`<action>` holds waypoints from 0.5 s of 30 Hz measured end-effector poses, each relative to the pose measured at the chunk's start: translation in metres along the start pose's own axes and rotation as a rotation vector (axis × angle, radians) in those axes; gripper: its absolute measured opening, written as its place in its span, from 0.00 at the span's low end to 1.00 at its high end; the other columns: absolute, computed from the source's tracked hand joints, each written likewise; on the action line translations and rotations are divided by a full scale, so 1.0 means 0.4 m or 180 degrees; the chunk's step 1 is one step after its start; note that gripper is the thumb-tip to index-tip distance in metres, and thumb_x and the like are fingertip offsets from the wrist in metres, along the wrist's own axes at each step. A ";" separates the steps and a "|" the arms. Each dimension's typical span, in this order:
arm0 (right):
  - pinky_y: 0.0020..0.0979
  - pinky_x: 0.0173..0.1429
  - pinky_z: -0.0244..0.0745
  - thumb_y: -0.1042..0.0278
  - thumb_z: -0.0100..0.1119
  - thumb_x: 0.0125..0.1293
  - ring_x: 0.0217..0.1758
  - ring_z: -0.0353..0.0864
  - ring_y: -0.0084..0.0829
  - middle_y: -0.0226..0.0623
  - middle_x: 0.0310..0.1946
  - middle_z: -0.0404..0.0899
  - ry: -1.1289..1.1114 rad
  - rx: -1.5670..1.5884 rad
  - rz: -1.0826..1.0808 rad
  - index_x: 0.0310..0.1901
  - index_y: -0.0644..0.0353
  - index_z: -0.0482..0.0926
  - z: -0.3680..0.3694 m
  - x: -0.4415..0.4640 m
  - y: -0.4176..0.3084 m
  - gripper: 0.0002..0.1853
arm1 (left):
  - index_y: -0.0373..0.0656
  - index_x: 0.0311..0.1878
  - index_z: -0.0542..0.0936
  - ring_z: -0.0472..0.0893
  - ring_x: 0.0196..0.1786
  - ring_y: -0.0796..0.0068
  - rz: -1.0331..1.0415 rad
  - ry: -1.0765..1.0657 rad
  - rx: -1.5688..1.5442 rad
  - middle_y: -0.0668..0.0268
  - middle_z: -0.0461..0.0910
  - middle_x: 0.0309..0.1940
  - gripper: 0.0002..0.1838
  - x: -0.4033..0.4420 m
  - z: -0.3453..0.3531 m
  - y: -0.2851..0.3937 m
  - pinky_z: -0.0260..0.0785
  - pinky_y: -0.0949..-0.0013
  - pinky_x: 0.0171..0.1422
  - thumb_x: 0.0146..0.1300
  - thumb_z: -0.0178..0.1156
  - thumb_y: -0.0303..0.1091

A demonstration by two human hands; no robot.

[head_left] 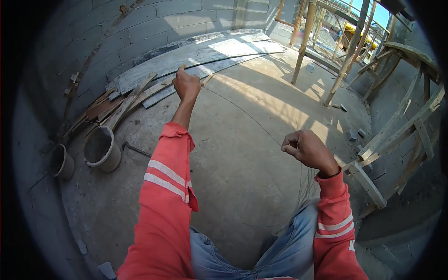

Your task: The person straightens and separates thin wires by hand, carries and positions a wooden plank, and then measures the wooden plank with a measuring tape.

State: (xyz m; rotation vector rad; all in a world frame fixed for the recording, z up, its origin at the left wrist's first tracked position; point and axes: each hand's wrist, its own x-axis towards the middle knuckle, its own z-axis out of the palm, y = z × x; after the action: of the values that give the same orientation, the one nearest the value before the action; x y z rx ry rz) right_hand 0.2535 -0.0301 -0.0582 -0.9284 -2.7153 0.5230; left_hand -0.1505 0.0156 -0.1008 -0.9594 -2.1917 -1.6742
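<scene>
A thin dark wire [247, 113] curves through the air between my two hands. My left hand [187, 85], stretched out ahead, is closed at one end of it, with the index finger partly raised. Nearer to me on the right, my right hand [305, 148] pinches the wire between thumb and fingers. More thin wires [305, 184] hang below my right hand, beside my right knee; their upper ends are partly hidden by the hand.
Long boards [210, 53] lie by the block wall, with wood strips [133, 100] beside them. Two buckets [109, 156] [67, 167] stand at left. A wooden frame [368, 184] leans at right, near scaffold poles [303, 44]. Block pieces [352, 135] lie on the concrete floor [233, 186].
</scene>
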 end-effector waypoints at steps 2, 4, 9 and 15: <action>0.34 0.28 0.67 0.68 0.65 0.63 0.21 0.72 0.28 0.33 0.18 0.74 0.0303 0.0505 -0.0088 0.30 0.61 0.82 -0.007 0.009 -0.002 0.07 | 0.30 0.70 0.63 0.85 0.49 0.52 -0.1223 -0.0499 -0.1811 0.46 0.85 0.43 0.32 0.000 -0.073 0.033 0.72 0.58 0.64 0.64 0.55 0.31; 0.23 0.24 0.55 0.67 0.61 0.69 0.20 0.59 0.16 0.23 0.17 0.65 0.1178 0.1720 0.0337 0.34 0.63 0.81 -0.031 0.011 0.007 0.08 | 0.31 0.70 0.62 0.84 0.52 0.54 -0.1668 -0.0432 -0.2231 0.46 0.83 0.47 0.31 0.036 -0.100 0.023 0.71 0.57 0.66 0.67 0.54 0.34; 0.18 0.22 0.47 0.66 0.57 0.73 0.19 0.53 0.13 0.19 0.21 0.59 0.1970 0.4623 0.0156 0.49 0.63 0.76 -0.072 0.036 0.118 0.11 | 0.35 0.69 0.66 0.78 0.62 0.57 -0.1083 -0.1879 -0.2376 0.47 0.77 0.57 0.30 -0.002 -0.094 0.097 0.67 0.57 0.70 0.70 0.53 0.44; 0.19 0.20 0.47 0.66 0.56 0.74 0.19 0.51 0.16 0.23 0.21 0.58 0.2153 0.6171 -0.0915 0.50 0.61 0.72 -0.035 0.110 0.080 0.10 | 0.39 0.65 0.72 0.75 0.64 0.65 0.0515 -0.4429 -0.2266 0.55 0.75 0.61 0.32 -0.326 -0.029 0.393 0.65 0.60 0.69 0.70 0.57 0.56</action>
State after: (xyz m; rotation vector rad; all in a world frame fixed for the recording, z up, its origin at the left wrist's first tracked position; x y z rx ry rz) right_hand 0.2415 0.0247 -0.0540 -0.0241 -0.7760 1.7044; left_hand 0.0428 -0.0206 -0.0445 -3.0990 -1.7849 -1.9641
